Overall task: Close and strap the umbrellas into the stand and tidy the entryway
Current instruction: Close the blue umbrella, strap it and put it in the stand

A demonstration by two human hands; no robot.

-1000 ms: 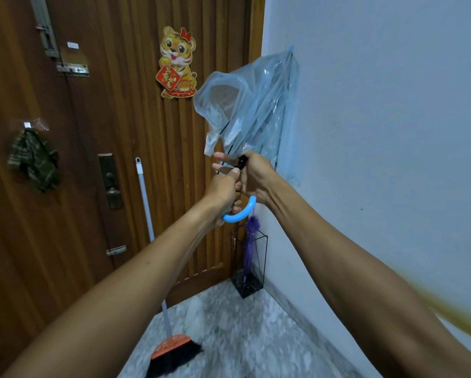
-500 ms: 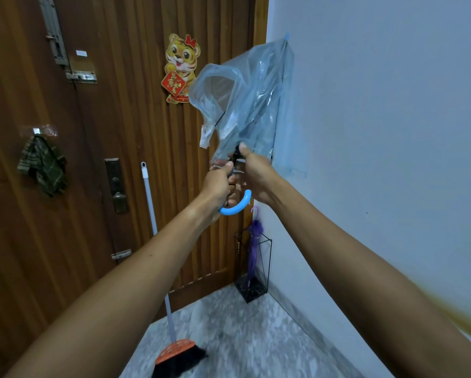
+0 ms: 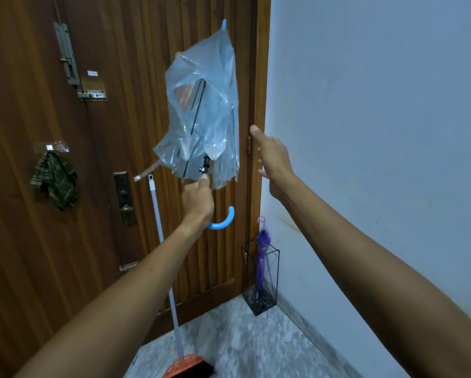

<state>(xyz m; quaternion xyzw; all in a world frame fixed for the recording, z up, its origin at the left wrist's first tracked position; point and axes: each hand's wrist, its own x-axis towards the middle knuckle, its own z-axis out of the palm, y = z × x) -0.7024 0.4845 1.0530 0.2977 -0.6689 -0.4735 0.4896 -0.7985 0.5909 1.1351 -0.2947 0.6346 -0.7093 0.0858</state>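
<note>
A clear plastic umbrella (image 3: 204,105) with a curved light-blue handle points upward in front of the wooden door, its canopy folded down but loose and unstrapped. My left hand (image 3: 197,199) grips its shaft just above the handle. My right hand (image 3: 272,156) hovers to the right of the canopy with fingers spread, touching nothing. Low in the corner, a black wire umbrella stand (image 3: 264,293) holds a closed purple umbrella (image 3: 261,257) with a pink hook handle.
A broom (image 3: 169,274) with a white pole and orange head leans on the wooden door (image 3: 120,36). A green plaid cloth (image 3: 55,180) hangs from a hook on the door. The floor is grey marble; a pale wall runs along the right.
My right hand let go of the umbrella and moved out to the right, fingers spread. The canopy swung left, away from the wall. My left hand keeps its grip.
</note>
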